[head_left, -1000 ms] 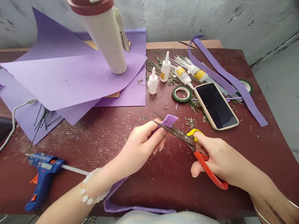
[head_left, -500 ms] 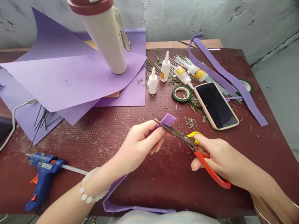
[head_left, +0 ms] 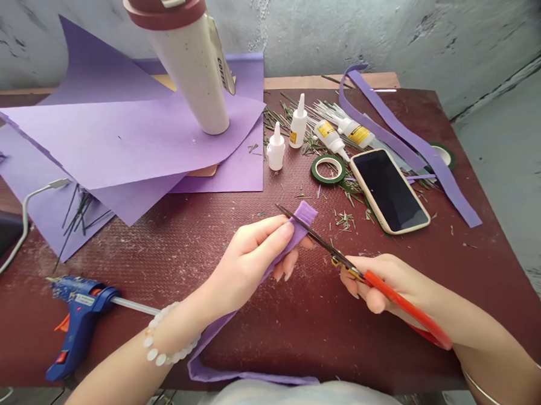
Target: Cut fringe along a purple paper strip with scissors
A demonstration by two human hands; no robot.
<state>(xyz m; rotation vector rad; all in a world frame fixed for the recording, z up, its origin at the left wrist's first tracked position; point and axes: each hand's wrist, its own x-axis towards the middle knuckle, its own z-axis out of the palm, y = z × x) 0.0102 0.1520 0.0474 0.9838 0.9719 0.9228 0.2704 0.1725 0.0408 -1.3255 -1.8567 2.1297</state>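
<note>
"Shifted since the earlier frame above the maroon table [head_left: 277, 329]: a purple strip [head_left: 213, 329], its end turned flatter, and a pair of scissors [head_left: 400, 301], rolled nearly edge-on."

"Where does the strip run?"

"From the left hand [head_left: 250, 258], under the wrist, then along the near side of the table. Thumb and fingers pinch it just below its end; the right hand [head_left: 404, 280] is curled around the red-handled scissors, whose blades lie across it."

"How would it handle?"

"Light and soft, by the look of it, liable to flop and crease rather than slip. Best gripped flat between thumb and fingers, close to the blades but clear of them."

"And its appearance?"

"Long, narrow and matte, with a bend in the trailing length, faint ridges at the tip and a squared end."
</note>
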